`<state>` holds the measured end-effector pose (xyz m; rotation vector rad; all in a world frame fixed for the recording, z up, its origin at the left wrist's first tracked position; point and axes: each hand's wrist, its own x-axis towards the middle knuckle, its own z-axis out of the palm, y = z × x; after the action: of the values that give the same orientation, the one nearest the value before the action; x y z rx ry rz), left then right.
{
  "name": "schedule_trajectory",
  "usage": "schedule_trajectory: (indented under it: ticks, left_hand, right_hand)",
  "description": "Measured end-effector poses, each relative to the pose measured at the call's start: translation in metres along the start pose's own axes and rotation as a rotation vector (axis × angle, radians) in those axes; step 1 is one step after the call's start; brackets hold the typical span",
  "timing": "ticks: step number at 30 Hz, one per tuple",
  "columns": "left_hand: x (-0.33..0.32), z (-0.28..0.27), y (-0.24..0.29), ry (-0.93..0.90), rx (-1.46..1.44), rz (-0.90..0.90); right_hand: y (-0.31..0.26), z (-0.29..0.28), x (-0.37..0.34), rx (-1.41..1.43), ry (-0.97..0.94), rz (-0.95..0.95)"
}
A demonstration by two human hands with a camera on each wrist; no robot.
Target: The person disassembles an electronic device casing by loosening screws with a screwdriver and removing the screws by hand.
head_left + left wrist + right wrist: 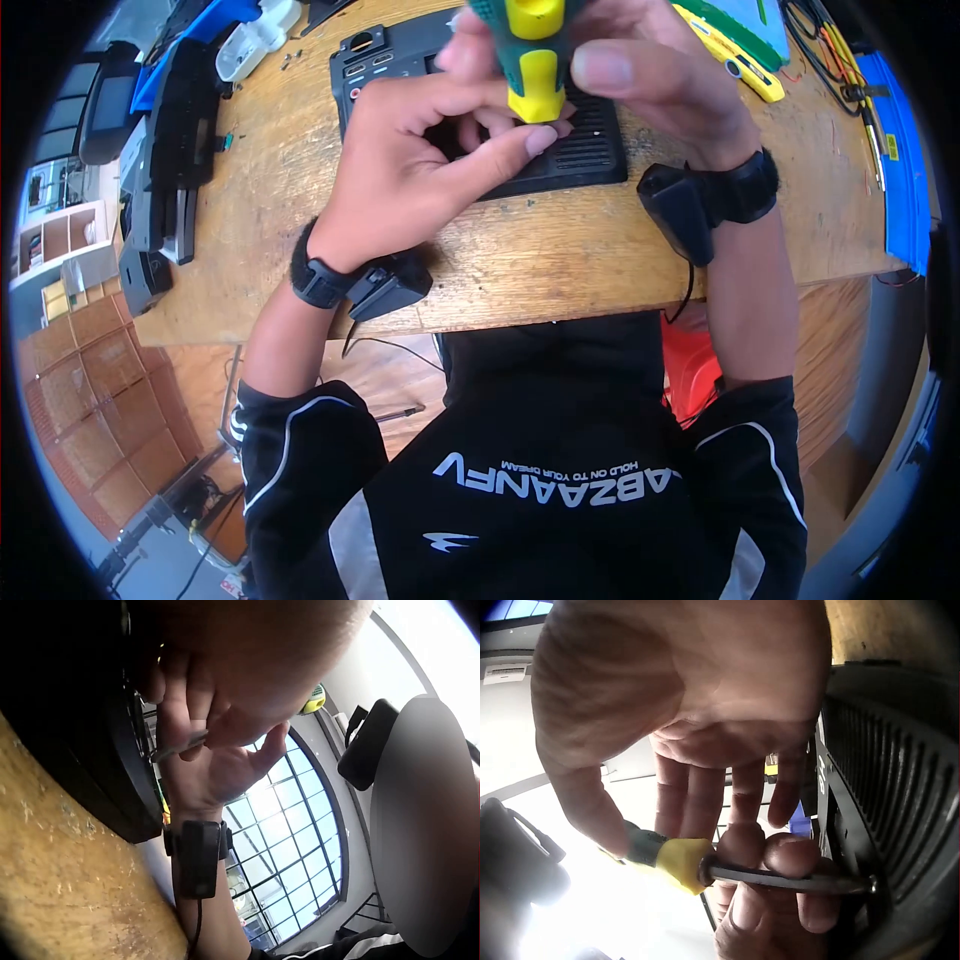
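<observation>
A screwdriver (pixel 537 75) with a green and yellow handle stands over a black ribbed device (pixel 612 160) on the wooden table. My right hand (pixel 672 85) grips the handle, thumb against one side. Lower down, my left hand (pixel 395 190) pinches the metal shaft (pixel 795 883) between thumb and fingers. In the right wrist view the shaft's tip meets a small shiny screw (pixel 874 885) in the device's ribbed panel. The left wrist view shows the shaft (pixel 180 746) running to the device's edge, with the handle mostly hidden behind the hand.
Black equipment (pixel 165 160) and a white plastic container (pixel 245 55) stand at the left of the table (pixel 520 270). A yellow cutter knife (pixel 735 60), cables (pixel 845 70) and a blue strip (pixel 903 170) lie at the right. Small loose parts (pixel 290 62) sit near the container.
</observation>
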<state>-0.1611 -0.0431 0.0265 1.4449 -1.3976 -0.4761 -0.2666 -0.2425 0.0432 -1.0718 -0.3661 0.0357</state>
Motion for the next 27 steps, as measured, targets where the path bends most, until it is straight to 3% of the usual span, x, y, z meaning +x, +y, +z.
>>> schedule_trajectory:
  ticks: [1, 2, 5, 9, 13, 18, 21, 24, 26, 27]
  left_hand:
    - [-0.001, 0.004, 0.000, 0.052, -0.074, -0.054]
    - [-0.002, 0.004, 0.001, 0.039, -0.077, -0.052]
    - [-0.002, -0.002, -0.001, 0.094, 0.151, -0.020]
    - [-0.002, 0.002, 0.007, 0.099, 0.088, -0.118]
    - [-0.001, -0.002, 0.003, 0.059, 0.134, -0.082]
    - [-0.004, -0.003, -0.004, 0.060, -0.156, 0.001]
    - [-0.001, -0.005, -0.010, 0.033, -0.051, 0.023]
    - [-0.002, -0.005, 0.002, 0.052, 0.019, -0.073]
    - [0.000, -0.001, 0.008, 0.132, 0.014, -0.068]
    - [-0.002, -0.003, 0.008, 0.090, 0.054, -0.067]
  right_hand:
    - [0.019, 0.005, 0.003, -0.088, 0.094, -0.134]
    - [0.024, 0.005, 0.006, -0.088, 0.106, -0.141]
    - [0.020, 0.005, 0.005, -0.245, -0.019, -0.285]
    - [0.017, 0.002, 0.004, -0.276, -0.008, -0.255]
    - [0.012, 0.006, 0.006, -0.322, 0.073, -0.154]
    - [0.014, 0.005, 0.005, -0.171, 0.039, -0.118]
    - [0.018, 0.005, 0.004, -0.168, -0.039, -0.253]
    - [0.012, 0.011, 0.004, -0.198, 0.108, -0.141]
    - [0.011, 0.010, 0.003, -0.219, 0.120, -0.141]
    - [0.009, 0.010, 0.001, -0.261, 0.091, -0.159]
